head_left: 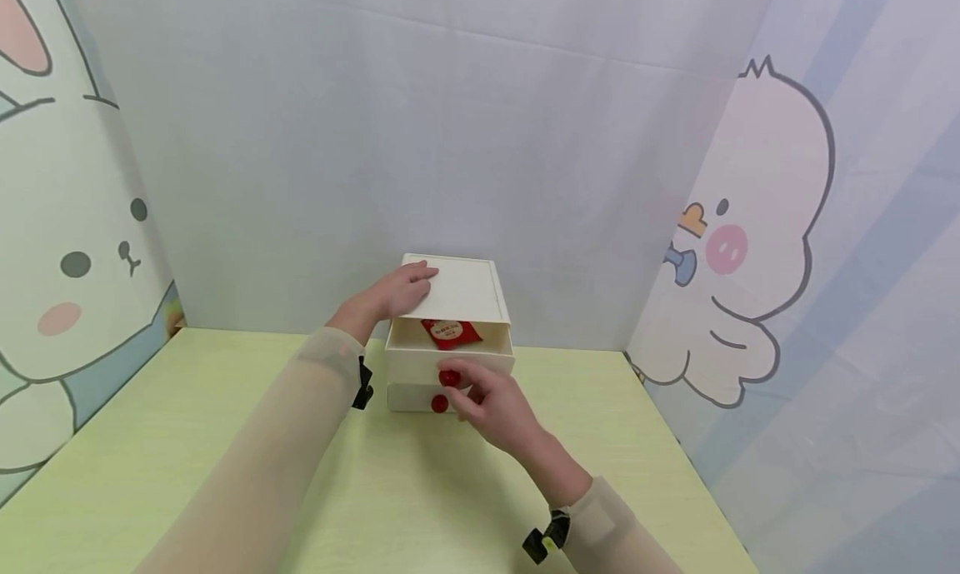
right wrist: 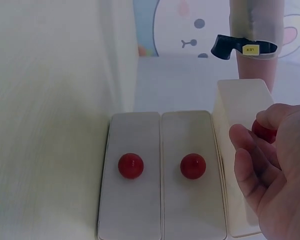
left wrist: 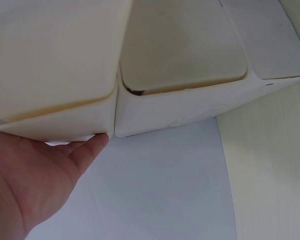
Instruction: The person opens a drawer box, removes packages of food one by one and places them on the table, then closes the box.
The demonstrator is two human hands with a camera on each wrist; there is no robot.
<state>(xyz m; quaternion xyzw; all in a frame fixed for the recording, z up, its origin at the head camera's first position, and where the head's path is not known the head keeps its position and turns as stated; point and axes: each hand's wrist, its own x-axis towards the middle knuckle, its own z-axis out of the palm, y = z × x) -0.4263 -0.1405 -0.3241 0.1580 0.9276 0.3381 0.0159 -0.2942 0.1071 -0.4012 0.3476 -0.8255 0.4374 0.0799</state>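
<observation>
A small white chest of drawers (head_left: 457, 287) stands at the back of the table with its top drawer (head_left: 408, 362) pulled out. Inside that drawer lies a red packet (head_left: 467, 335) with a pale round label. My left hand (head_left: 396, 294) rests on the left side of the chest's top, fingers extended; the left wrist view has its fingertips (left wrist: 95, 145) at the chest's edge. With thumb and fingers, my right hand (head_left: 497, 404) pinches the top drawer's round red knob (right wrist: 263, 131). Below it, two closed drawers carry red knobs, a middle one (right wrist: 193, 166) and a bottom one (right wrist: 131, 166).
The pale yellow-green table (head_left: 360, 507) extends in front of the chest. A grey-white curtain (head_left: 300, 141) hangs right behind it. Cartoon-printed panels, a rabbit (head_left: 67, 182) and a chick (head_left: 772, 182), flank the table. Black straps with small devices (head_left: 363, 384) are on both wrists.
</observation>
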